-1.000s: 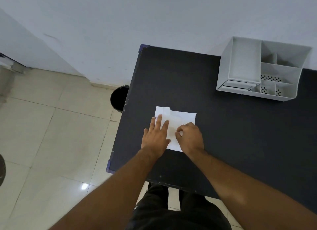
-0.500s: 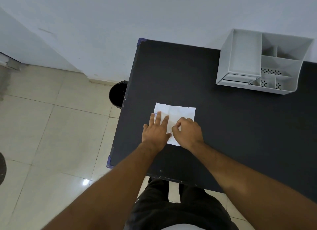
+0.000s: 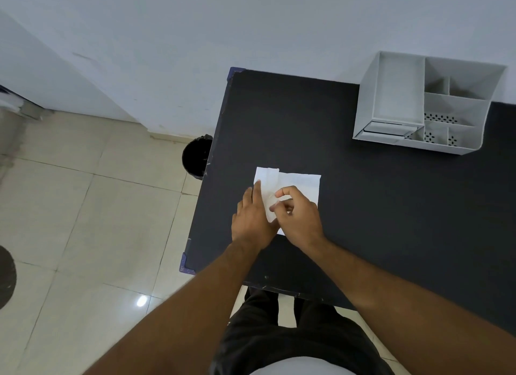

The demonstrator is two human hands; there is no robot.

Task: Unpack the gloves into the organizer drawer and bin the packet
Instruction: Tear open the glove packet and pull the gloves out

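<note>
A white paper packet (image 3: 300,183) lies flat on the black table (image 3: 363,207), near its left side. My left hand (image 3: 251,215) presses flat on the packet's left part, fingers together. My right hand (image 3: 298,215) is beside it, thumb and forefinger pinching a lifted fold of the packet's paper at the middle. No gloves are visible. The grey organizer (image 3: 430,106) stands at the table's far right against the wall, with a shut drawer (image 3: 386,129) at its lower left front. A black bin (image 3: 196,156) stands on the floor by the table's left edge.
A pale wall runs behind the table. Beige tiled floor spreads to the left. My legs in dark trousers are at the table's near edge. A dark round object (image 3: 7,277) lies at the far left on the floor.
The right hand's fingers have lifted from flat on the packet to a pinch on a raised fold. A flap at the packet's top left is turned up again. The left hand stays pressing down.
</note>
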